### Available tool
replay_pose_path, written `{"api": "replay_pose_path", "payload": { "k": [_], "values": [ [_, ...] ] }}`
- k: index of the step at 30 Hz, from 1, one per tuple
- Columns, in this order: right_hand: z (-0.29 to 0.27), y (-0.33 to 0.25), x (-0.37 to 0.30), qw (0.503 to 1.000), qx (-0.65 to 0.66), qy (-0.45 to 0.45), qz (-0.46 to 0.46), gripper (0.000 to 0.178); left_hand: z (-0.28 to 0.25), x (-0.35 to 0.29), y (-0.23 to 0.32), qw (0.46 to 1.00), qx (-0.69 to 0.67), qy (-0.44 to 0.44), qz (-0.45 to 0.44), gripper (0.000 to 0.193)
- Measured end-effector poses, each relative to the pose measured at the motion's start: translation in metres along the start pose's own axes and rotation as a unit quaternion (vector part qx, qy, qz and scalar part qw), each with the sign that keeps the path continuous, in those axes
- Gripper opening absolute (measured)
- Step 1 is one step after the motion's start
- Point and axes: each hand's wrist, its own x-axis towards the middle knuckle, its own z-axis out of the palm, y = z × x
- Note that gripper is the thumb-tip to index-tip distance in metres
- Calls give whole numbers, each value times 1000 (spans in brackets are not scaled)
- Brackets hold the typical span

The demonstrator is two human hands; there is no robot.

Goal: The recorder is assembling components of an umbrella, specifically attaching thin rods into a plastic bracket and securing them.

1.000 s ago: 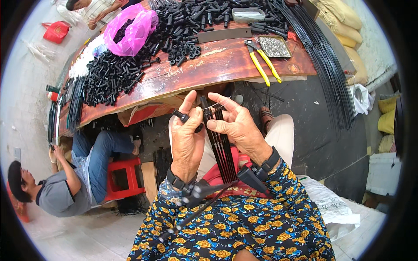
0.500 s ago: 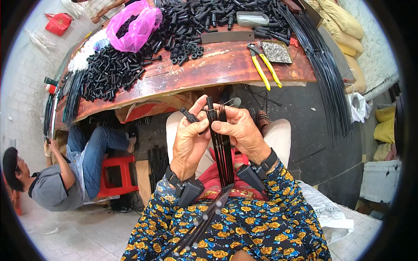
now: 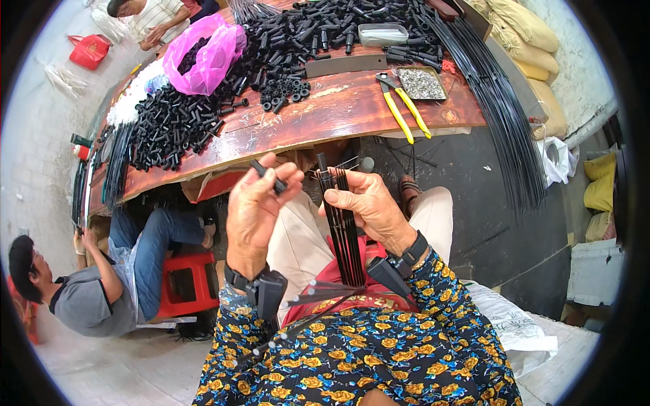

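My left hand [image 3: 256,213] is raised to the left of my lap, its fingers closed on a short black plastic tube [image 3: 269,177]. My right hand [image 3: 376,210] pinches a bundle of thin black umbrella ribs [image 3: 348,247] near its upper end, thumb in front. A black tubular piece [image 3: 321,162] sticks up at the top of that bundle. The ribs run down toward my lap, and their pale-tipped ends [image 3: 298,298] fan out over the red cloth [image 3: 318,308]. A gap separates the left hand from the bundle.
Ahead stands a wooden table [image 3: 318,122] with heaped black plastic tubes [image 3: 179,125], a pink bag [image 3: 203,54], yellow-handled pliers [image 3: 404,108], a tray of small metal parts [image 3: 421,82] and long black ribs [image 3: 501,115]. A co-worker [image 3: 95,291] sits at left on a red stool [image 3: 184,287].
My left hand has drawn away from the bundle, up and to the left, with the black tube in it. The right hand keeps its hold. Another person shows more at the far left.
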Motion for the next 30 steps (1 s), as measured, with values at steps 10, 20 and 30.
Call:
{"api": "replay_pose_path", "payload": {
  "k": [10,20,30],
  "values": [
    [2,-7,-4,1000,-17,-11,-2,28,50,39,9,994,24,-106,-12,29],
    [2,-4,-2,1000,-25,-9,-3,27,58,35,5,993,22,-111,-30,25],
    [4,-10,-5,1000,-8,-8,22,27,49,35,-3,993,74,-90,-3,31]
  ]
}}
